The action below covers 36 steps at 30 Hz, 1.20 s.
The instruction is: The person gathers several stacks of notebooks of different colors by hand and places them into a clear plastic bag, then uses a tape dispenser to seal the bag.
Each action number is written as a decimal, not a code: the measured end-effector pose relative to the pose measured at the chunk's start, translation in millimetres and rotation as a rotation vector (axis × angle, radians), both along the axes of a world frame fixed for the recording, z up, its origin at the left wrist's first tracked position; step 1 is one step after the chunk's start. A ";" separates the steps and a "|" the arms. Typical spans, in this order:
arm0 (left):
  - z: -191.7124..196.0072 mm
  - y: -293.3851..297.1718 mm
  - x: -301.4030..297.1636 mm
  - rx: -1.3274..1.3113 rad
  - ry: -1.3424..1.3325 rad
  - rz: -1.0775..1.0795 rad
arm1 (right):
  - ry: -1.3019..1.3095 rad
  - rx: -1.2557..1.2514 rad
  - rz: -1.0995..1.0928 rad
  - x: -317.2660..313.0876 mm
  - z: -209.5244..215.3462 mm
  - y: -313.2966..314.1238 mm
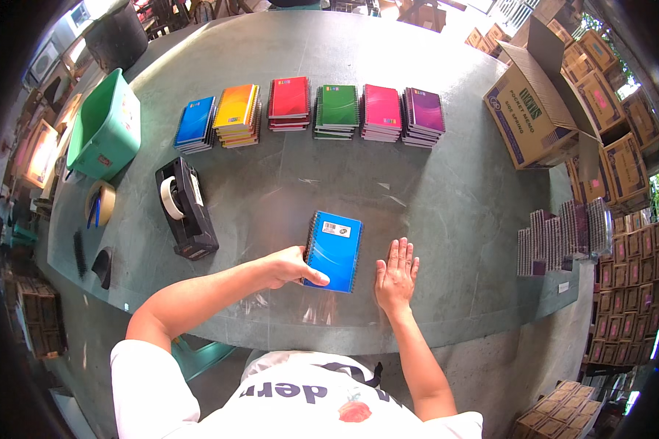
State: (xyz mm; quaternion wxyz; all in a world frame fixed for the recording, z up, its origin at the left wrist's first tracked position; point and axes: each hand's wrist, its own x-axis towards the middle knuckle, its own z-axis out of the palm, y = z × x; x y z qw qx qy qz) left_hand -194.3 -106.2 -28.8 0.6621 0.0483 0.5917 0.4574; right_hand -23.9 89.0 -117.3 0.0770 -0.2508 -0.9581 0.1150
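My left hand (294, 268) grips a blue spiral notebook (334, 252) by its lower left edge, thumb on the cover. A white label sits near the notebook's top. To its right, my right hand (396, 276) lies flat on the table with fingers stretched out, apart from the notebook. Farther off stands a row of notebook stacks: blue (195, 124), yellow (237, 115), red (288, 103), green (335, 111), pink (381, 112) and purple (423, 117).
A black tape dispenser (186, 208) stands left of my hands, with a tape roll (101, 203) and green bin (107, 126) beyond. At right are an open carton (531, 110) and bundled notebooks (564, 238) near the table (271, 322) edge. Boxes (630, 285) are piled past it.
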 end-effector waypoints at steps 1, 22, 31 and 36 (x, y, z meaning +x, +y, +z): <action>-4.0 -1.0 -0.1 -0.003 -0.005 0.002 | 0.013 -0.009 0.009 0.2 1.7 0.3; -3.1 -4.1 -3.6 -0.077 0.123 -0.082 | 0.336 -1.445 -0.220 14.7 60.0 32.8; 10.8 -7.4 -0.7 -0.064 0.323 -0.178 | 0.159 -1.478 -0.313 2.9 85.8 20.8; 1.8 -13.7 -6.7 -0.119 0.870 -0.131 | -0.239 -1.577 -0.224 14.6 71.4 22.0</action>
